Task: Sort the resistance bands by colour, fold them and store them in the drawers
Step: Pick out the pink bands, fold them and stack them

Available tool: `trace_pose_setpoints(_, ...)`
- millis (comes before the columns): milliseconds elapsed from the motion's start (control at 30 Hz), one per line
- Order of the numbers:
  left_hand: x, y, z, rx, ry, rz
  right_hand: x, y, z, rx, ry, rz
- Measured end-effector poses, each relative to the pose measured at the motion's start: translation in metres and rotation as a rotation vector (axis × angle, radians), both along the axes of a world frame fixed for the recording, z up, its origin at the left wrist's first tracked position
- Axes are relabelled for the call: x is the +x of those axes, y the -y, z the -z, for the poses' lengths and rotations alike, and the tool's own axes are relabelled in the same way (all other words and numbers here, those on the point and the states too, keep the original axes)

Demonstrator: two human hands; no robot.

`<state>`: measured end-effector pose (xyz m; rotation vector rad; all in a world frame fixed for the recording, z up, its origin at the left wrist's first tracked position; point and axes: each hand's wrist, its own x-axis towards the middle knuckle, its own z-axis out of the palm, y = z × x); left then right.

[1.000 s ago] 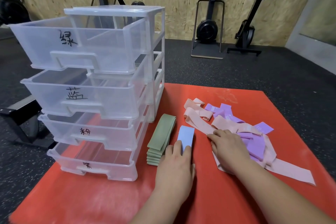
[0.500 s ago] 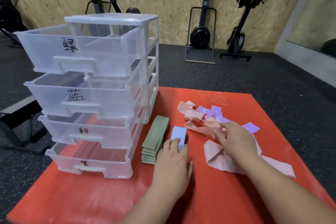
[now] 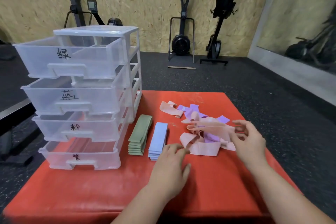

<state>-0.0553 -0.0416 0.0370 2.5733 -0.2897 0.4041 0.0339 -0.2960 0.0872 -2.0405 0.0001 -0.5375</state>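
- The red mat [image 3: 209, 196] lies on the dark gym floor and carries everything else.
- A clear plastic drawer unit [image 3: 131, 71] stands on the mat's left part. All four of its drawers are pulled out, and each front has a handwritten label.
- A loose pile of pink and purple bands [image 3: 200, 148] lies tangled right of the mat's centre, well apart from the drawers.
- The left hand [image 3: 171, 167] rests palm down on the mat with relaxed, slightly bent fingers and grips nothing. Its fingertips lie between the near end of the blue stack and the pile; the blur hides whether they touch either one.
- The right hand [image 3: 252, 142] is raised over the pile's right side, its thumb and fingers pinching a pink band [image 3: 212, 127] that stretches leftward above the heap.
- A folded green stack [image 3: 141, 132] lies just beside the drawer unit.
- A folded blue stack [image 3: 159, 138] lies just right of the green one, parallel to it.
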Motion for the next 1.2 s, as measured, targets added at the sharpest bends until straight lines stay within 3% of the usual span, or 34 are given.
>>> trace_pose_setpoints(133, -0.007, 0.009, -0.002, -0.003, -0.028, 0.037, -0.026, 0.012, 0.034, 0.059, -0.132, -0.022)
trace_pose_setpoints(267, -0.008, 0.016, -0.006, -0.057, -0.017, 0.026, -0.038, 0.011, 0.010, 0.314, -0.113, -0.125)
trace_pose_setpoints(500, -0.006, 0.048, -0.019, -0.348, 0.009, 0.060, -0.052, 0.015, 0.001, 0.295, -0.143, -0.389)
trace_pose_setpoints(667, -0.003, 0.069, -0.041, -0.445, 0.024, 0.149, -0.060, 0.018, -0.016, 0.413, -0.133, -0.564)
trace_pose_setpoints(833, 0.014, 0.079, -0.047, -0.653, -0.121, 0.100, -0.060, 0.026, -0.015, 0.420, -0.137, -0.411)
trace_pose_setpoints(933, 0.020, 0.082, -0.045, -0.729, -0.153, 0.072, -0.063, 0.030, -0.014, 0.447, -0.201, -0.460)
trace_pose_setpoints(1200, 0.021, 0.088, -0.043, -0.761, -0.280, 0.086, -0.058, 0.043, -0.014, 0.334, -0.141, -0.306)
